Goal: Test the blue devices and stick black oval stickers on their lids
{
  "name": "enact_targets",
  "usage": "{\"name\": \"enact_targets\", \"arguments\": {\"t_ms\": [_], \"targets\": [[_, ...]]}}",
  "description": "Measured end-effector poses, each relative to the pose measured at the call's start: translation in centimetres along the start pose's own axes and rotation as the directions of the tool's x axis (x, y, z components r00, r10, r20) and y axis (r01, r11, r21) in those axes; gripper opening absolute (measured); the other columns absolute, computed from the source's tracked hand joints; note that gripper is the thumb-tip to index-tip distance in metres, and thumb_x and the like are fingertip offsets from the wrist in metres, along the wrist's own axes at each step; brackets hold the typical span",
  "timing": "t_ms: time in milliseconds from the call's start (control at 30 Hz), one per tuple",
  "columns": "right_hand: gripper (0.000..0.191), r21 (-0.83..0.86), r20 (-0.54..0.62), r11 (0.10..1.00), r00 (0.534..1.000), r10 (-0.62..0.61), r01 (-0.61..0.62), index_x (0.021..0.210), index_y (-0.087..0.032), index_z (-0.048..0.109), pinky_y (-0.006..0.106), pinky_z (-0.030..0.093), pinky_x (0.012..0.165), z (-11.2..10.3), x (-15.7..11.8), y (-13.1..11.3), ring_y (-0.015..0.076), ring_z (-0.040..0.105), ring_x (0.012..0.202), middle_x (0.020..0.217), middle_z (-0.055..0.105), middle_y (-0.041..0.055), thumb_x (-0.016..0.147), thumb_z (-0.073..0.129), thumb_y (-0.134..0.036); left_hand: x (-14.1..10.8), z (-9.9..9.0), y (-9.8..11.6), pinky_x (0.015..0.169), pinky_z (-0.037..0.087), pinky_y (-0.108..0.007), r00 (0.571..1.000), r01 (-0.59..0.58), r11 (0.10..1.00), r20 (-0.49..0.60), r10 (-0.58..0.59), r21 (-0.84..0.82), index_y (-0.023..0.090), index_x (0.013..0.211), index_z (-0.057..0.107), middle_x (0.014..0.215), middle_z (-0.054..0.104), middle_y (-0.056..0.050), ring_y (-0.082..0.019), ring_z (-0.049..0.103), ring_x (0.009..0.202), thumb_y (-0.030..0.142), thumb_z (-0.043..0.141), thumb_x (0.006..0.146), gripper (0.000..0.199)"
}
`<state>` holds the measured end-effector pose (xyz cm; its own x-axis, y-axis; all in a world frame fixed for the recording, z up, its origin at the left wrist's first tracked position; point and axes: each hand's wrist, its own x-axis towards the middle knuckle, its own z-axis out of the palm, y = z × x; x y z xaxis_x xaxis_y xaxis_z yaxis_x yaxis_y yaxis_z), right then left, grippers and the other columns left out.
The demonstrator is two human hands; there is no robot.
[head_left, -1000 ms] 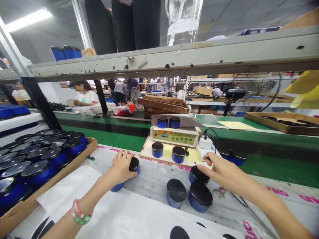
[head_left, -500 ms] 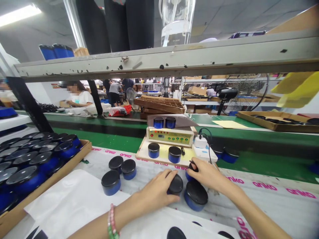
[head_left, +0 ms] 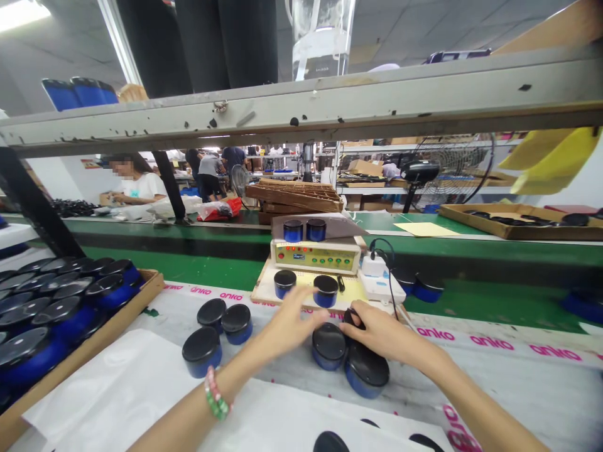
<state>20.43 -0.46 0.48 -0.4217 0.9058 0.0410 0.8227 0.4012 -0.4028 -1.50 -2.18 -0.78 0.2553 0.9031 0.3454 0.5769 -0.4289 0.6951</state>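
A squat round blue canister with a black top (head_left: 355, 318) sits on white pink-lettered sheeting (head_left: 541, 383) under the curled fingers of the right hand (head_left: 360, 320), its grip unclear, while the left hand (head_left: 308, 307), spread open and empty, hovers near a matching canister (head_left: 327, 290) before a cream box with a yellow panel (head_left: 315, 257).

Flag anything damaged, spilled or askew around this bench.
The shelf looks worn along its front edge: dark patches dot it, perhaps chipped paint. No spill shows around the blue tubs by the right hand.
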Motion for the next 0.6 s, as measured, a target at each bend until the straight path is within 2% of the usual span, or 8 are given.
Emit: {"name": "enact_targets", "arguments": {"t_ms": [67,133,200,267,400,500,600], "targets": [[0.031,0.006,0.009,1.0,1.0,0.009,-0.009,0.069,-0.022,0.039,0.026,0.032,0.05,-0.1,0.0,0.0,0.0165,0.053,0.055,0.064,0.059,0.0013,0.085,0.048,-0.047,1.8,-0.6,-1.3,0.11,0.022,-0.05,0.982,0.08,0.995,-0.176,-0.07,0.052,0.023,0.128,0.044,0.14,0.036,-0.011,-0.029,0.028,0.135,0.023,0.059,0.08,0.05],[0.033,0.006,-0.021,1.0,1.0,0.019,-0.019,0.07,-0.022,0.039,0.027,0.031,0.05,-0.5,0.0,0.1,0.0171,0.054,0.057,0.066,0.059,0.0017,0.087,0.044,-0.05,3.3,-0.8,-3.0,0.11,0.018,-0.054,0.965,0.136,0.988,-0.236,-0.116,0.069,0.019,0.13,0.04,0.141,0.032,-0.014,-0.033,0.025,0.136,0.015,0.064,0.072,0.063],[0.032,0.004,-0.085,1.0,0.996,0.028,-0.027,0.073,-0.022,0.04,0.027,0.033,0.054,-1.2,0.1,0.1,0.0186,0.055,0.064,0.073,0.06,0.0034,0.088,0.041,-0.05,4.1,-0.8,-4.4,0.108,0.026,-0.049,0.959,0.155,0.985,-0.251,-0.133,0.071,0.016,0.126,0.043,0.132,0.04,-0.015,-0.032,0.036,0.129,0.012,0.067,0.067,0.064],[0.029,0.008,-0.144,1.0,0.989,0.03,-0.029,0.075,-0.022,0.039,0.028,0.036,0.06,-2.1,0.3,0.0,0.0195,0.056,0.071,0.08,0.06,0.0048,0.089,0.039,-0.047,4.3,-0.7,-5.1,0.104,0.035,-0.042,0.956,0.146,0.987,-0.264,-0.124,0.065,0.014,0.122,0.045,0.123,0.046,-0.014,-0.028,0.047,0.121,0.015,0.065,0.071,0.055],[0.024,0.011,-0.198,1.0,0.98,0.005,-0.003,0.077,-0.022,0.04,0.028,0.036,0.062,-3.3,1.5,-0.4,0.0178,0.053,0.069,0.077,0.057,0.0027,0.089,0.04,-0.042,4.2,-0.3,-4.7,0.102,0.038,-0.037,0.953,0.087,0.995,-0.296,-0.069,0.047,0.017,0.121,0.045,0.12,0.047,-0.01,-0.023,0.05,0.117,0.02,0.063,0.075,0.05],[0.021,-0.001,-0.209,1.0,0.977,-0.028,0.029,0.077,-0.021,0.041,0.028,0.036,0.061,-2.9,3.3,-1.0,0.0171,0.051,0.068,0.077,0.055,0.002,0.086,0.048,-0.039,4.3,0.1,-4.5,0.102,0.038,-0.036,0.956,0.043,0.999,-0.292,-0.033,0.027,0.02,0.121,0.045,0.119,0.048,-0.007,-0.021,0.05,0.117,0.02,0.066,0.073,0.052],[0.023,0.0,-0.195,0.999,0.98,-0.048,0.049,0.078,-0.019,0.046,0.028,0.038,0.062,-1.2,5.9,-1.7,0.0156,0.051,0.069,0.079,0.054,0.0018,0.08,0.06,-0.037,4.4,0.5,-5.4,0.102,0.038,-0.038,0.952,0.048,0.999,-0.303,-0.044,0.006,0.019,0.121,0.044,0.119,0.048,-0.008,-0.022,0.05,0.116,0.018,0.066,0.072,0.053]]}}
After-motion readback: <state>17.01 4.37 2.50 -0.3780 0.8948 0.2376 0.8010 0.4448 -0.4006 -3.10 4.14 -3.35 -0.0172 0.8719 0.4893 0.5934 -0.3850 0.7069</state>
